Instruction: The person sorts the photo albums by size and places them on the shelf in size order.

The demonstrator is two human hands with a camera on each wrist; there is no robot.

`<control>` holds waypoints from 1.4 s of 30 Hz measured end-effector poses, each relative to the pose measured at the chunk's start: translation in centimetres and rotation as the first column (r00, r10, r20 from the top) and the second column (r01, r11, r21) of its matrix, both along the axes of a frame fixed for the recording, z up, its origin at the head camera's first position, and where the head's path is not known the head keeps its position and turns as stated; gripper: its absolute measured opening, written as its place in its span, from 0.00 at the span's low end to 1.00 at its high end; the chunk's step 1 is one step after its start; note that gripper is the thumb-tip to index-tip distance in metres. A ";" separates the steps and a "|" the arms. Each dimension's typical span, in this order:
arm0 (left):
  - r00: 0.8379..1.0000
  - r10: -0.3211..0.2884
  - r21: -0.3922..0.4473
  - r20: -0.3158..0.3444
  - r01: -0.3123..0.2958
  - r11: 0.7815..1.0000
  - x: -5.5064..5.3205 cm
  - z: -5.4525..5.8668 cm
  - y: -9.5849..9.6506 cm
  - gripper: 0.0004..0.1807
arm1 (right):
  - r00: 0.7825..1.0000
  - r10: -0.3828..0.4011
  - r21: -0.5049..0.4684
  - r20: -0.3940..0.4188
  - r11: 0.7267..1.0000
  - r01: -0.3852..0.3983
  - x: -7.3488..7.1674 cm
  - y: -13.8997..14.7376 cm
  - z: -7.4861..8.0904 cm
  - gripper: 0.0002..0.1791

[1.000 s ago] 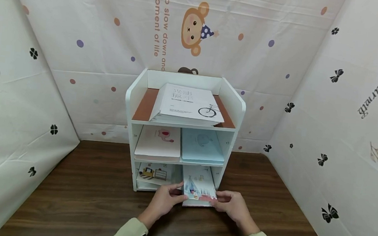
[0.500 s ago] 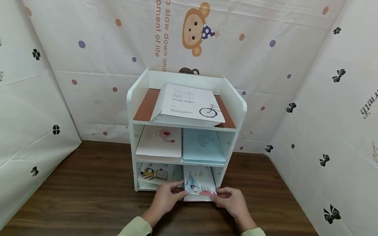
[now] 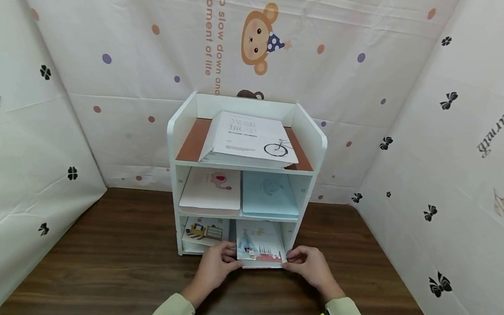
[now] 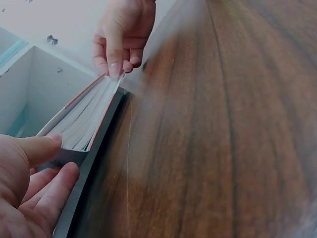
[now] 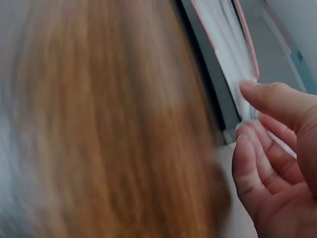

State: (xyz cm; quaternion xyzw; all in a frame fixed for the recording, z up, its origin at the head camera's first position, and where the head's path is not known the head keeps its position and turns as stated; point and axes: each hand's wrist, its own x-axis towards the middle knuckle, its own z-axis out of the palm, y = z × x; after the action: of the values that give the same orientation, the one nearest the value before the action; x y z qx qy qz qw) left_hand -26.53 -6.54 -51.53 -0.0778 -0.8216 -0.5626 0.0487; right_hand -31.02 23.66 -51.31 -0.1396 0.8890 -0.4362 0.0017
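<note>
A book (image 3: 260,246) with a pale illustrated cover and a pink strip lies in the right part of the bottom shelf, its front end jutting past the shelf's edge. My left hand (image 3: 215,269) holds its left front corner; in the left wrist view the thumb touches the page edges (image 4: 84,121), with the fingers lower beside the corner. At the opposite corner my right hand (image 3: 313,272) pinches the book, thumb above and fingertips at the side, as the right wrist view shows. The book's rear lies under the middle shelf, out of sight.
The white shelf unit (image 3: 314,183) stands on a dark wooden table (image 3: 102,274). Beside the held book lies one with a digger picture (image 3: 205,231). Above are a pink book (image 3: 210,194), a blue book (image 3: 271,199) and a top stack (image 3: 253,137). Printed cloth surrounds three sides.
The book has slid further into the bottom shelf, then shifted left towards the digger book. Both hands have moved with it, keeping at its front corners.
</note>
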 end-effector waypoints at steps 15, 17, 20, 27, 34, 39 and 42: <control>0.999 0.044 0.004 0.031 -0.044 0.999 -1.1 -0.1 -0.1 0.12 | 1.000 0.005 -0.027 0.014 1.000 -0.005 -1.2 -0.2 -0.4 0.08; 0.997 0.062 0.019 0.049 -0.063 0.998 -1.3 -0.1 0.1 0.12 | 1.000 -0.015 -0.033 0.023 0.999 0.015 -1.2 -0.4 -0.4 0.07; 0.995 0.075 0.083 0.064 -0.080 0.993 -1.5 -0.3 0.3 0.10 | 0.998 -0.050 -0.046 0.046 0.998 0.052 -1.4 -0.6 -0.4 0.05; 0.992 0.092 0.177 0.081 -0.105 0.979 -1.5 -0.3 0.6 0.09 | 0.992 -0.098 -0.062 0.075 0.993 0.103 -1.2 -0.9 -0.4 0.06; 0.989 0.066 0.305 0.135 -0.105 0.947 -0.9 -0.5 0.4 0.10 | 0.984 0.032 -0.249 0.173 0.968 0.012 -0.9 -0.7 -0.5 0.12; 0.985 0.050 0.386 0.166 -0.112 0.916 -0.6 -0.7 0.4 0.10 | 0.971 0.064 -0.293 0.231 0.956 0.007 -0.9 -1.0 -0.6 0.13; 0.985 0.055 0.388 0.166 -0.116 0.914 -0.7 -0.9 0.6 0.08 | 0.966 0.042 -0.311 0.257 0.949 0.042 -0.8 -1.1 -0.5 0.12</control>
State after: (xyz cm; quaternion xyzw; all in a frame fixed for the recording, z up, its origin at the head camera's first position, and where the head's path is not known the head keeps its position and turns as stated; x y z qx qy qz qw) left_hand -27.23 -5.94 -52.39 0.0126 -0.6947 -0.7188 0.0256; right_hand -31.82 22.52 -51.81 -0.0797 0.8003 -0.5864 0.0962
